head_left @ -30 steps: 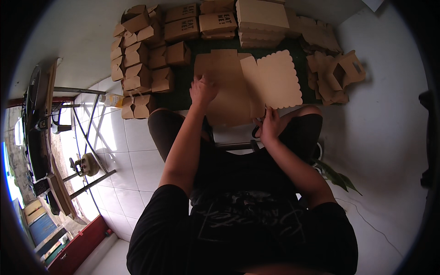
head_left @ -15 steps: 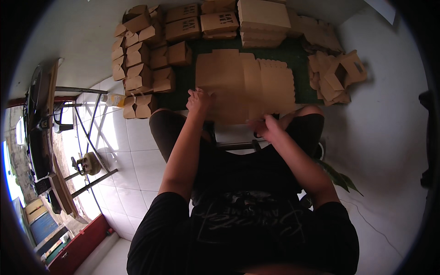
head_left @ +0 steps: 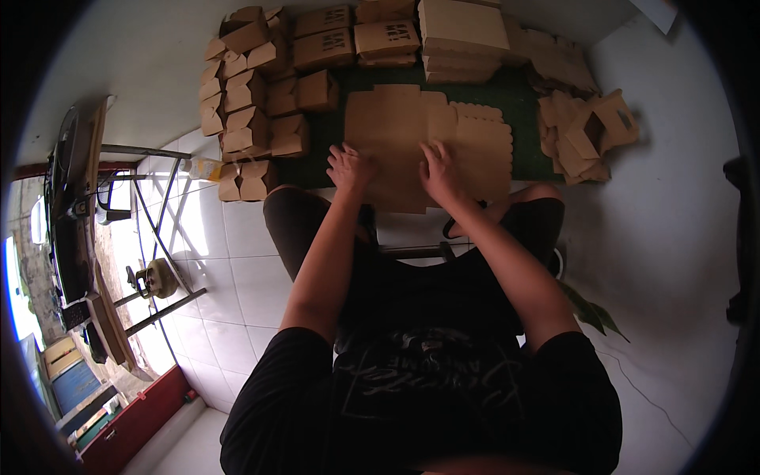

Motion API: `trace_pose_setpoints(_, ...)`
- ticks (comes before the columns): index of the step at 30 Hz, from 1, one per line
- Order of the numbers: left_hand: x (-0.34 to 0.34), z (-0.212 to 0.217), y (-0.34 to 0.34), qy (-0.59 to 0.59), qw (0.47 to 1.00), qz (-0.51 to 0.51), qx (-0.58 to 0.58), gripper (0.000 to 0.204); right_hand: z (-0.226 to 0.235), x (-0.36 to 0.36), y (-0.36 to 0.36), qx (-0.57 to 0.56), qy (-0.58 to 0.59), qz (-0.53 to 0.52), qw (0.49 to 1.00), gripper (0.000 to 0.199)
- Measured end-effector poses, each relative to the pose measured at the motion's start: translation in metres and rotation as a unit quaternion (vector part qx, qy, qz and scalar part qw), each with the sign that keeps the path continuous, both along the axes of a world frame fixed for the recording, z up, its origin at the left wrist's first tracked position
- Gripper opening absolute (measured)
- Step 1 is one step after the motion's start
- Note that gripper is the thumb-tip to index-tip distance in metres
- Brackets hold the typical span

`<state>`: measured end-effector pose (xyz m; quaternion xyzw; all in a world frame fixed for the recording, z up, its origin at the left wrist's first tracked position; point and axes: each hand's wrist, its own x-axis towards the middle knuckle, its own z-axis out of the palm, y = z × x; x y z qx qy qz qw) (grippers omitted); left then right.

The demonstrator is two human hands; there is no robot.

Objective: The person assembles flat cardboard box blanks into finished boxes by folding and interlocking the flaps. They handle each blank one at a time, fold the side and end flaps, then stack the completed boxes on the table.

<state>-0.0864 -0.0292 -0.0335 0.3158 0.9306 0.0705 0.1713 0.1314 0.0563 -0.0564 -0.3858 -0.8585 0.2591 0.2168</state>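
A flat, unfolded brown cardboard box blank (head_left: 396, 119) lies in front of me on a green mat-like surface, its near edge reaching out over my lap. The right-hand edge of the blank is scalloped, and fold lines cross its middle. At its left edge rests my left hand (head_left: 351, 169), open, fingers spread over the border. My right hand (head_left: 440, 172) is open too, its slightly bent fingers touching the blank near a fold line right of the middle.
Folded small cardboard boxes (head_left: 247, 131) are stacked at the left. Closed printed boxes (head_left: 323, 49) and a pile of flat lids or boxes (head_left: 463, 32) stand at the back. Loose cardboard pieces (head_left: 586, 134) lie at the right. A bottle with yellow contents (head_left: 204, 169) stands beside the left stack.
My right hand has moved from the near edge of the blank up onto its surface, near a fold line. My left hand stays at the left edge.
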Motion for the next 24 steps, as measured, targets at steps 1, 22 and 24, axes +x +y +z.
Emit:
trace_pose_setpoints(1,0.001,-0.002,-0.001,0.012,1.000,-0.001,0.001,0.091,-0.005,0.000,0.004,0.018,0.000,-0.006,1.000,0.052)
trace_pose_setpoints(22,-0.023,-0.008,0.020,-0.140,0.984,0.057,0.090,0.085,-0.019,0.024,0.015,0.063,-0.093,0.024,0.993,0.076)
trace_pose_setpoints(24,-0.027,-0.011,0.024,-0.169,0.978,0.065,0.103,0.086,-0.018,0.024,0.015,0.059,-0.097,0.025,0.993,0.077)
